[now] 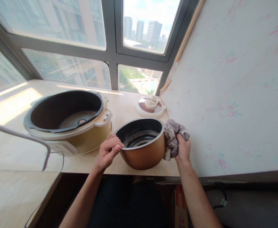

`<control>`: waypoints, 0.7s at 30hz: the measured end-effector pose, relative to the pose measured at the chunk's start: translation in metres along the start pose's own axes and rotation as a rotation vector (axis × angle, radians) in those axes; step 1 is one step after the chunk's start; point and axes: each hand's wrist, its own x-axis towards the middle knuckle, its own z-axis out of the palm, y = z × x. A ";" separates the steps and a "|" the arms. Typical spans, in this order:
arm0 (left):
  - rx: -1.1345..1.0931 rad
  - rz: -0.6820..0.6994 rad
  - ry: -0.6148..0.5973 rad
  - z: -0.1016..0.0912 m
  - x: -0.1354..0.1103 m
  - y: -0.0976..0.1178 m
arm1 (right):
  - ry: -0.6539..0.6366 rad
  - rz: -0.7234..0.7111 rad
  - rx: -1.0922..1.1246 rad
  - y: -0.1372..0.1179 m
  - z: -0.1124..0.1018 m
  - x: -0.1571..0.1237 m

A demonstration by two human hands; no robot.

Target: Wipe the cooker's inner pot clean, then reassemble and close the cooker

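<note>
A copper-coloured inner pot (142, 153) with a dark lining stands tilted near the front edge of the light wooden counter (8, 148). My left hand (108, 151) pinches its rim on the left side, fingers closed. Against the pot's right outer wall, my right hand (183, 148) presses a crumpled grey-brown cloth (173, 135), gripped in closed fingers. The open rice cooker body (67, 122), beige with a black inner well, sits just left of the pot.
The cooker's round white and brown lid (150, 107) lies behind the pot by the wall. A white cord (22, 136) runs from the cooker over the counter's left part. A patterned wall panel (231, 88) stands on the right, windows behind.
</note>
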 end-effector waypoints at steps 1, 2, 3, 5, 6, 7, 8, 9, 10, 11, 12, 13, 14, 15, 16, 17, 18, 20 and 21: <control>-0.010 0.008 0.015 0.000 0.000 -0.001 | 0.039 -0.017 0.042 -0.001 0.000 -0.011; -0.017 0.011 0.027 0.000 -0.001 -0.002 | 0.077 -0.043 0.071 -0.003 -0.001 -0.023; -0.020 0.009 0.034 0.000 -0.001 -0.004 | 0.109 -0.077 0.083 -0.004 -0.003 -0.036; -0.013 -0.005 0.031 0.000 -0.002 -0.006 | 0.146 -0.163 0.061 -0.006 -0.007 -0.064; -0.012 -0.007 0.025 0.000 -0.002 -0.006 | 0.159 -0.204 0.038 -0.005 -0.010 -0.078; -0.014 -0.002 0.014 0.000 -0.001 -0.005 | 0.166 -0.232 0.016 -0.004 -0.013 -0.091; -0.020 0.007 0.001 0.000 0.000 -0.004 | 0.174 -0.258 -0.006 -0.001 -0.017 -0.104; -0.023 0.017 -0.013 0.001 0.001 -0.003 | 0.182 -0.290 -0.032 0.002 -0.020 -0.117; -0.022 0.024 -0.027 0.001 0.002 -0.001 | 0.189 -0.333 -0.064 0.006 -0.024 -0.128; -0.016 0.024 -0.043 0.001 0.003 0.001 | 0.193 -0.388 -0.105 0.010 -0.027 -0.140; -0.007 0.021 -0.060 0.002 0.004 0.002 | 0.186 -0.455 -0.152 0.015 -0.030 -0.150; 0.002 0.018 -0.078 0.002 0.004 0.004 | 0.159 -0.532 -0.201 0.019 -0.033 -0.159; 0.006 0.018 -0.096 0.001 0.005 0.005 | 0.113 -0.616 -0.244 0.024 -0.036 -0.167; 0.004 0.023 -0.117 0.001 0.005 0.006 | 0.061 -0.706 -0.277 0.027 -0.039 -0.172; -0.003 0.029 -0.136 0.000 0.005 0.006 | 0.004 -0.793 -0.302 0.030 -0.040 -0.175; -0.010 0.034 -0.152 -0.001 0.005 0.005 | -0.037 -0.866 -0.317 0.031 -0.041 -0.175; -0.015 0.035 -0.161 -0.002 0.005 0.005 | -0.049 -0.913 -0.326 0.031 -0.041 -0.172; -0.023 0.034 -0.171 -0.005 0.004 0.003 | 0.018 -0.907 -0.337 0.028 -0.039 -0.157; -0.027 0.033 -0.176 -0.006 0.004 0.002 | 0.077 -0.860 -0.336 0.025 -0.036 -0.146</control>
